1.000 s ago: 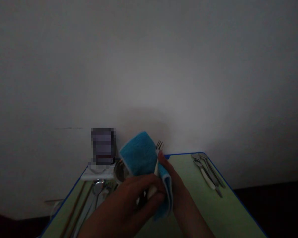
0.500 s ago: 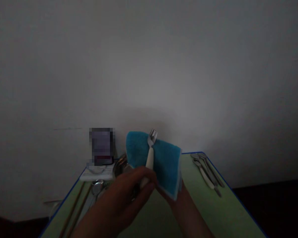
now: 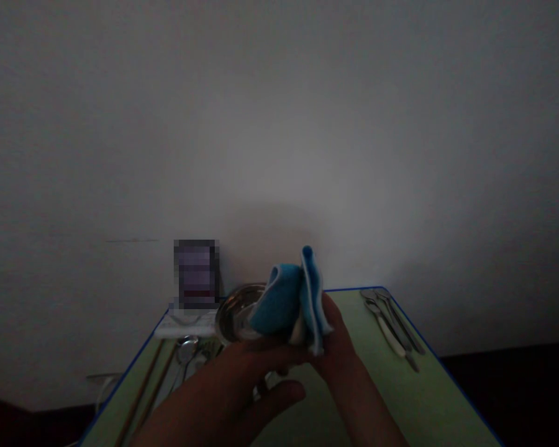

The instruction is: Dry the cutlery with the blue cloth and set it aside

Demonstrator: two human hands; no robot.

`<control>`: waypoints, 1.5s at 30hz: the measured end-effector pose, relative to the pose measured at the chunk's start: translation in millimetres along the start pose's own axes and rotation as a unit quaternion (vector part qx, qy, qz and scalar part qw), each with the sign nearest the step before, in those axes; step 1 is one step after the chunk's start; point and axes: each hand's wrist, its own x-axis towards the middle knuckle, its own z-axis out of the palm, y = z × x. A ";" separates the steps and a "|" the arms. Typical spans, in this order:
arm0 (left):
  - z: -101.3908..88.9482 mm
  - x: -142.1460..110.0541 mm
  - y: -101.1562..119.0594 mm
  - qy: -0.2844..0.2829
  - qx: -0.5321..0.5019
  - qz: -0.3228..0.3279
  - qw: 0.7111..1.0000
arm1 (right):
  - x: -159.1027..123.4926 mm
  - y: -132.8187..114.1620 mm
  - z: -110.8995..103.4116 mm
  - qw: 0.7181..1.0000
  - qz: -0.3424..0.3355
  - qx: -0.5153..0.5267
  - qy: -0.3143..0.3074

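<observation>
A blue cloth (image 3: 278, 305) with pale edging is folded around a fork, of which only part of the white handle (image 3: 298, 333) shows; its tines are hidden. My right hand (image 3: 338, 338) is closed around the cloth and the fork inside it, its fingers mostly hidden behind. Just below, my left hand (image 3: 246, 379) has its thumb apart from its forefinger. That forefinger lies across the lower end of the handle, touching or very close to it; I cannot tell which.
Behind the hands stands a shiny metal bowl (image 3: 233, 310). Left on the green table (image 3: 368, 397) lie chopsticks (image 3: 144, 391), a spoon (image 3: 186, 349) and other cutlery. More cutlery (image 3: 391, 329) lies at the right. A blurred-out device (image 3: 196, 273) leans on the wall at the back left.
The cloth, spread flat behind the fork half a second ago, is now folded over its tines by my right hand. My left thumb has come off the handle.
</observation>
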 end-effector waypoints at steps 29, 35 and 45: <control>-12.4 6.5 -1.6 0.420 0.114 -0.121 0.892 | -30.7 -54.2 -16.0 0.823 -0.057 -0.509 -0.244; -16.8 4.7 -21.6 0.229 0.056 -0.128 0.963 | -35.4 -66.3 -36.8 0.783 -0.051 -0.574 -0.235; -6.9 -2.9 -6.7 0.009 0.060 -0.119 0.991 | -35.5 -71.5 -28.7 0.767 -0.007 -0.578 -0.278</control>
